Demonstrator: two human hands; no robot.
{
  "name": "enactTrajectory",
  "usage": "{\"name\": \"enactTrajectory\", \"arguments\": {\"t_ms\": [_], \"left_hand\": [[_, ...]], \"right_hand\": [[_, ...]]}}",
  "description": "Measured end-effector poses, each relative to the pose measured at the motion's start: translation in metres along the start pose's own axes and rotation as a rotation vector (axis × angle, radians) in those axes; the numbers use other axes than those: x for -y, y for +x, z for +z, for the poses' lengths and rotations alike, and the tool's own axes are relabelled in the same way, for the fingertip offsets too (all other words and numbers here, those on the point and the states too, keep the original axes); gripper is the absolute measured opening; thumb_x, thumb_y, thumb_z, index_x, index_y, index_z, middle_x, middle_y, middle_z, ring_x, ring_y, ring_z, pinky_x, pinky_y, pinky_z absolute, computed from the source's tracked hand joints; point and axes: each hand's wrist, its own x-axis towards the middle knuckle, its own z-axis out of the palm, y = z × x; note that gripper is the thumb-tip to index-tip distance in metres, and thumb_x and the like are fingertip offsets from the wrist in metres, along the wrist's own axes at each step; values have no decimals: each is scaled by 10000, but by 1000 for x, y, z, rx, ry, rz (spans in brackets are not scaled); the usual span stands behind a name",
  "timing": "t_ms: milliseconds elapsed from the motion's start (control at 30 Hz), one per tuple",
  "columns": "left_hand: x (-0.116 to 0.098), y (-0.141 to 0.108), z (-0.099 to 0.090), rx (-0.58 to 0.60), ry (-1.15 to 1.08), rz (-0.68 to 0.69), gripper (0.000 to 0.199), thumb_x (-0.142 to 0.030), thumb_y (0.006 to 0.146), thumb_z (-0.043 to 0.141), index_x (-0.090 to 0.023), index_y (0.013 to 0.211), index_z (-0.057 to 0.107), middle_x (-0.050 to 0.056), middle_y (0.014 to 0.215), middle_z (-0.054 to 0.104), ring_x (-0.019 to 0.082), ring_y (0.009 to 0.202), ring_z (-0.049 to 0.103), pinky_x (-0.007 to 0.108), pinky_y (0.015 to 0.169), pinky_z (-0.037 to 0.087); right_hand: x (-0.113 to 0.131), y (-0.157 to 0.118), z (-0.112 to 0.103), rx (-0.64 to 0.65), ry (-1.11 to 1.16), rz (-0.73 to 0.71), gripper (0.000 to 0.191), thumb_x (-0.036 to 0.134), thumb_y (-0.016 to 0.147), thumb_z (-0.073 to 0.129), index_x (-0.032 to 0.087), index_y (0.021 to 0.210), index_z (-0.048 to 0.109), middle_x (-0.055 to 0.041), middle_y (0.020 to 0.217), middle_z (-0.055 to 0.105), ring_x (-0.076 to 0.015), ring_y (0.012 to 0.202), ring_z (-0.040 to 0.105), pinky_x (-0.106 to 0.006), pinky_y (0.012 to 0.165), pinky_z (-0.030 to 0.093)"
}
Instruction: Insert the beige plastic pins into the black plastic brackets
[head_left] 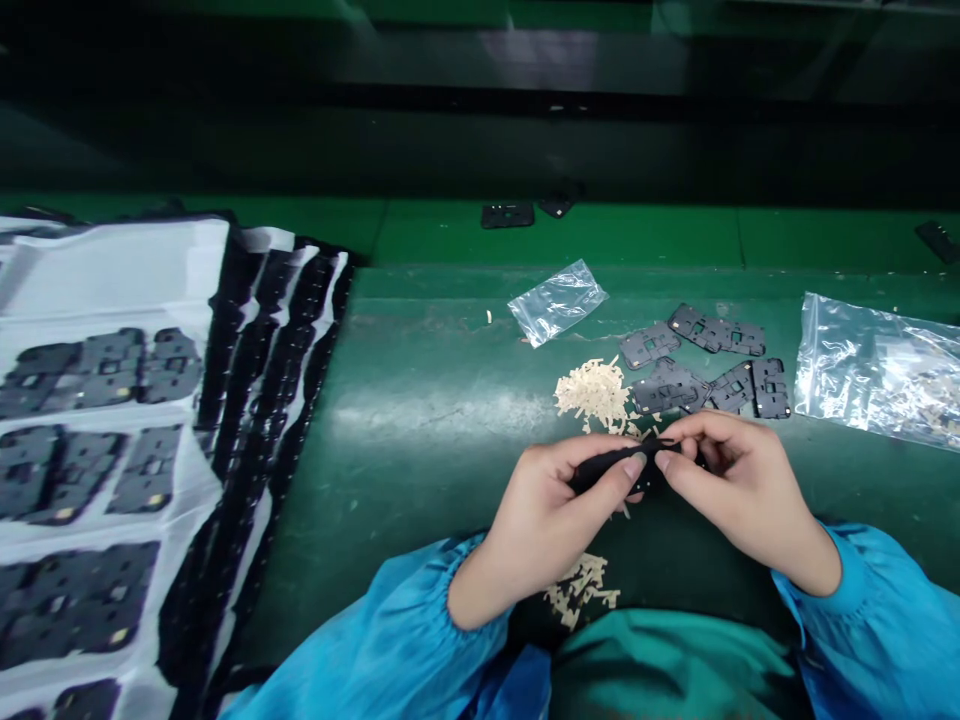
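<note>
Both hands are working close together above the worktop [405, 480], and both are holding the same black part [611, 465]. The left hand [551, 500] is clamping the part's left side between thumb and fingers, the thumb pressing along the face nearest the wearer. The right hand [739, 480] is pinching at the other end, its thumb tip and forefinger closing on the part just beside the left thumb. The part is sitting tilted, nearly edge-on to the view, so its full outline is not showing.

Just beyond the hands, a large heap [592, 393] of cream-coloured slips is lying loose, some slips straying towards the fingers. A smaller heap [583, 590] is resting nearer the wearer, between the forearms. To the right of the large heap, a group of dark plates [697, 365] is lying flat — several are overlapping. A small clear bag [558, 302] is lying beyond the large heap; a large clear bag [881, 370] is resting at the right, holding small pale pieces (too blurred to identify).

On the left, a white sheet [120, 265] is carrying rows of similar plates, with dark, white-edged folds [289, 350] standing alongside. Two further plates [507, 215] are lying near the far edge.
</note>
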Motion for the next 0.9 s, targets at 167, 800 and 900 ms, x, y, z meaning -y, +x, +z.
{"name": "enactTrajectory", "arguments": {"t_ms": [167, 800, 900], "left_hand": [[-1, -2, 1, -5, 85, 66, 135, -223, 902, 726, -162, 988, 810, 30, 769, 813, 169, 666, 774, 226, 633, 631], [6, 1, 2, -21, -149, 18, 98, -188, 890, 743, -210, 922, 832, -7, 698, 783, 108, 582, 719, 148, 578, 589], [3, 2, 3, -15, -161, 17, 98, -172, 882, 742, -196, 920, 829, -2, 706, 788, 109, 580, 727, 144, 575, 596]], "right_hand": [[0, 4, 2, 19, 153, 165, 67, 266, 813, 723, 204, 790, 732, 37, 621, 544, -117, 567, 452, -256, 525, 366], [0, 10, 3, 53, 466, 323, 142, 322, 686, 789, 205, 757, 752, 3, 667, 644, -127, 608, 503, -261, 560, 378], [0, 10, 4, 48, 473, 309, 173, 348, 689, 805, 201, 749, 737, 4, 662, 630, -124, 600, 486, -258, 541, 360]]}}
